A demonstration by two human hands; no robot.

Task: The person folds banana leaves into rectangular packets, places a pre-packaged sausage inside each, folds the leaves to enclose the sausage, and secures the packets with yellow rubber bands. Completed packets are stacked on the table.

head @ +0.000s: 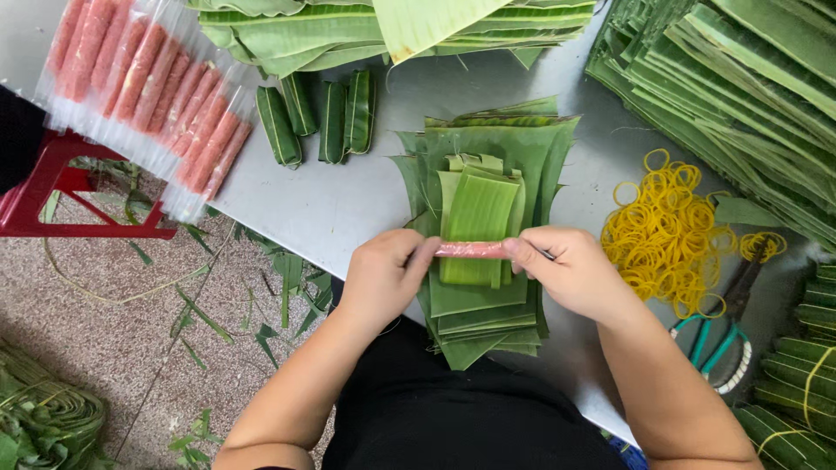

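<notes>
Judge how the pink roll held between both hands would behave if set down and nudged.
The pink roll is a slim cylinder, so it would probably roll. Left hand and right hand pinch its ends without visible sag, suggesting some firmness. Its glossy wrap may be slippery.

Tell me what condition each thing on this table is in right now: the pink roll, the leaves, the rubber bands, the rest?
Pink meat roll: still unwrapped, held crosswise over the leaves.
Left hand: pinching one end of the roll.
Right hand: pinching the other end.
Cut leaf stack: laid flat, layered.
Wrapped green rolls: finished, lying side by side.
Packaged pink rolls: sealed in clear plastic.
Yellow rubber bands: loose in a pile.
Scissors: lying unused.
</notes>
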